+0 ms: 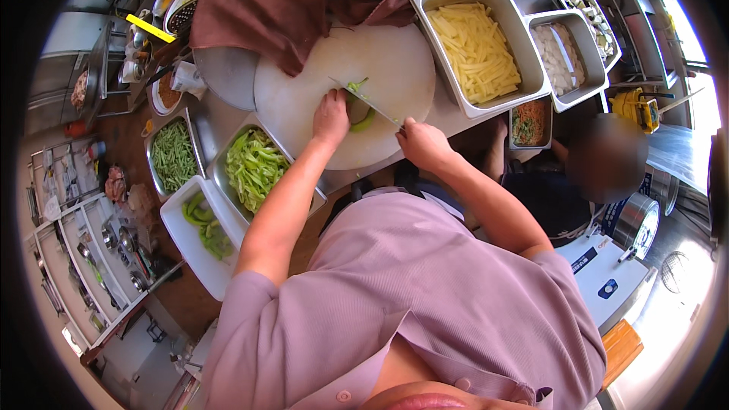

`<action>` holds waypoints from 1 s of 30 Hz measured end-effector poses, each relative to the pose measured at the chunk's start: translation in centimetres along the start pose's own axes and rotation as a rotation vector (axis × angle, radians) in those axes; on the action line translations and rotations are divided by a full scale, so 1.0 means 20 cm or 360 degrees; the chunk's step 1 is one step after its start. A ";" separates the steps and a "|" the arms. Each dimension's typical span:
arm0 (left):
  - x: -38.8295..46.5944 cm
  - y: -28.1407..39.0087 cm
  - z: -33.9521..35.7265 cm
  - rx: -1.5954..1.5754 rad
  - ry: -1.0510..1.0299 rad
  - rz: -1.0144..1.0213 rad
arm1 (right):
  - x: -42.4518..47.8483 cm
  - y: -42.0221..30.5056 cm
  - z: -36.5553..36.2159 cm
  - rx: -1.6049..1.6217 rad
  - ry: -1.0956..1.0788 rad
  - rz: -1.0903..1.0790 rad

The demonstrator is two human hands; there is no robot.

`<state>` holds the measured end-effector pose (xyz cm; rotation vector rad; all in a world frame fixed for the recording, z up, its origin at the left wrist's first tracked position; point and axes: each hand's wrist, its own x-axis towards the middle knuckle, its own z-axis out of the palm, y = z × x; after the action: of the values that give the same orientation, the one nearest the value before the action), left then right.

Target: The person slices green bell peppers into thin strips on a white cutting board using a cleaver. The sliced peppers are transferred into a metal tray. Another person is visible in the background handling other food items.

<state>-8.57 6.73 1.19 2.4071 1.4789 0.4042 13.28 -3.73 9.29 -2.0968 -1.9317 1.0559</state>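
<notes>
My right hand (424, 143) grips the handle of a kitchen knife (373, 105), whose blade slants up and left across a round white cutting board (285, 108). Under and beside the blade lies a curved green pepper (363, 121). My left hand (331, 118) rests at the pepper's left end with bent fingers close to the blade; the fingertips are partly hidden, but they appear to press the pepper to the board. Small green trimmings (357, 85) sit just beyond the knife.
A brown cloth (259, 5) covers the board's far left. Right stand steel pans of yellow strips (472, 51) and pale pieces (555, 57). Left are pans of sliced green peppers (256, 168) and cut green beans (173, 154), plus a white tub (196, 262). Another person (541, 193) crouches at right.
</notes>
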 end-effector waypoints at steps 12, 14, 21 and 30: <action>-0.09 -0.11 -0.28 0.0177 0.0380 -0.0137 | -0.21 0.07 0.05 0.0290 0.0573 0.0149; -0.15 -0.05 -0.29 0.0157 0.0413 0.0118 | -0.22 0.08 0.04 0.0041 0.0543 0.0011; -0.21 0.16 -0.35 -0.0466 0.0663 0.0074 | -0.24 0.05 0.00 -0.0319 0.0679 -0.0135; 0.19 0.36 -0.27 -0.0194 -0.0187 0.0039 | -0.29 0.18 0.00 -0.0446 0.0713 -0.0125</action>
<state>-3.15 7.60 9.17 2.3138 1.3366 0.3412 16.50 -9.71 9.79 -2.1297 -1.9889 0.2717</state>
